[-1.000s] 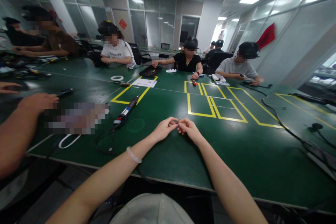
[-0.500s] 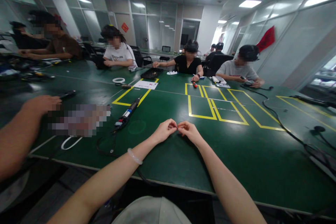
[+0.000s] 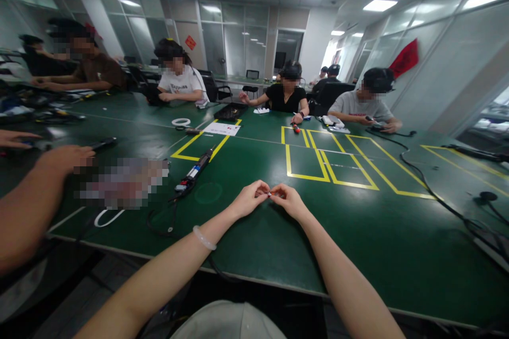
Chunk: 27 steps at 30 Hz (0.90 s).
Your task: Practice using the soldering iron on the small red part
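My left hand point(image 3: 251, 197) and my right hand point(image 3: 287, 199) meet fingertip to fingertip above the green table point(image 3: 254, 243). Both are closed in a pinch on one small part point(image 3: 269, 194), with a hint of metal and red; it is too small for me to tell its kind. Fingers cover most of it. To the left of my hands lies an electric screwdriver point(image 3: 194, 172) with its bit pointing away from me and a black cord at its near end.
Yellow tape outlines point(image 3: 308, 177) mark the table ahead. A white sheet point(image 3: 221, 128), a black tray point(image 3: 230, 112) and a white tape ring point(image 3: 181, 122) lie farther back. A neighbour's hand point(image 3: 66, 161) is at left. A black cable point(image 3: 421, 175) crosses the right side. Several people sit opposite.
My hands stay almost in place, the fingers shifting slightly; the small part shows more between them now. Across the table, a person's hand has lifted from the black tray.
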Tool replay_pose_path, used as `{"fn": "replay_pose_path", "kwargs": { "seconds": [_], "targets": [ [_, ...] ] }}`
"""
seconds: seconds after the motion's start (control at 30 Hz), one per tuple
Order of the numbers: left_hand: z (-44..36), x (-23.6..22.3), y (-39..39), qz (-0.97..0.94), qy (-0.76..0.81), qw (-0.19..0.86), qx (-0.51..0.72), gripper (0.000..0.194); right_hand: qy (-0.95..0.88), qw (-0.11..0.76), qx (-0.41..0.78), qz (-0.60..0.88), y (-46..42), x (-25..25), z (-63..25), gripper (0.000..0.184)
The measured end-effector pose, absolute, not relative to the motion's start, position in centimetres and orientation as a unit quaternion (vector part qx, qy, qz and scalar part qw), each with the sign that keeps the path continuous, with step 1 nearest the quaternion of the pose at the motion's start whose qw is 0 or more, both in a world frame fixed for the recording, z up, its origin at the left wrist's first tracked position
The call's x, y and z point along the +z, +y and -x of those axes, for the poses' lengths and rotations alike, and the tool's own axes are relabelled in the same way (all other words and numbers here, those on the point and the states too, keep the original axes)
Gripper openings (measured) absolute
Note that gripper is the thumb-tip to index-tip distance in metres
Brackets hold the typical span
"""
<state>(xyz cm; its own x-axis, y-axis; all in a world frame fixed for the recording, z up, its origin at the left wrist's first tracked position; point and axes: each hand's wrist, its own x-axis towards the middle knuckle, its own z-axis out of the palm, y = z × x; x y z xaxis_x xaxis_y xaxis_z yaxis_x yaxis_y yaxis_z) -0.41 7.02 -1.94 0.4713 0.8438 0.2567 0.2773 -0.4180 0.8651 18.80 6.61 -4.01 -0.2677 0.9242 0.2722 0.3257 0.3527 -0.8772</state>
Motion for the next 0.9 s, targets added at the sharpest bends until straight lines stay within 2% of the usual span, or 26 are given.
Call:
{"fn": "replay_pose_path", "kwargs": {
  "seconds": [0.13, 0.37, 0.5, 0.67, 0.73, 0.9],
  "targets": [
    [0.7, -1.4, 6.9, -0.768, 0.398, 0.343, 0.366, 0.021, -0.698, 0.418, 0.36, 0.456, 6.8, -4.1, -19.1, 0.023],
    [3.7, 2.0, 3.1, -0.842, 0.414, 0.168, 0.304, 0.025, -0.69, 0.424, 0.35, 0.471, 7.1, -4.5, -19.7, 0.027],
    [9.2, 2.5, 1.4, -0.829, 0.5, 0.044, 0.249, 0.032, -0.682, 0.427, 0.356, 0.475, 7.3, -4.9, -19.9, 0.029],
    [18.4, 1.9, 1.4, -0.713, 0.665, -0.135, 0.179, 0.046, -0.673, 0.434, 0.368, 0.472, 7.3, -5.1, -20.1, 0.028],
    [21.1, 1.4, 1.6, -0.681, 0.705, -0.15, 0.126, 0.049, -0.672, 0.431, 0.371, 0.475, 7.2, -5.0, -20.0, 0.029],
    [23.6, -0.2, 2.7, -0.722, 0.686, -0.042, 0.077, 0.053, -0.672, 0.43, 0.371, 0.475, 7.3, -5.1, -19.8, 0.029]
  ]
}}
